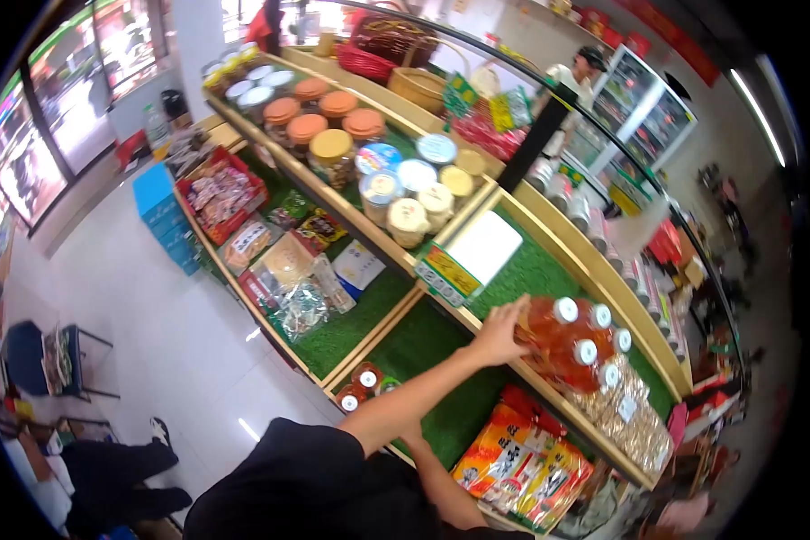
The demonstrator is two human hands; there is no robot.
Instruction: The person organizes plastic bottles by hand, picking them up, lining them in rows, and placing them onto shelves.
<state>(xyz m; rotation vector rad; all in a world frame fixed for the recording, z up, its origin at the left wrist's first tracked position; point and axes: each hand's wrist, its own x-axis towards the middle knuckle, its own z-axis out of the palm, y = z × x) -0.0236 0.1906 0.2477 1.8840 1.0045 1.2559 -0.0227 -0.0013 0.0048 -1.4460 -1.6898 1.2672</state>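
Observation:
Several bottles of amber-red liquid (558,346) with pale caps stand close together on the upper shelf. My left hand (502,335) is at their left side, its fingers closed against the nearest bottle. Below it, my right hand (411,434) reaches toward the lower shelf; my left forearm hides its fingers. Near that hand are smaller red-brown bottles (358,385) with white caps. Clear bags of pale brown dry goods (621,409) lie beside the upper bottles. A white card with a green and yellow label (459,270) lies to their left.
Jars with orange, gold and white lids (333,130) fill the upper left shelf. Orange snack bags (517,459) and packets (288,261) lie below. A black rail (540,135) crosses the rack. A blue box (166,216), a chair (54,360) and people (576,81) are around.

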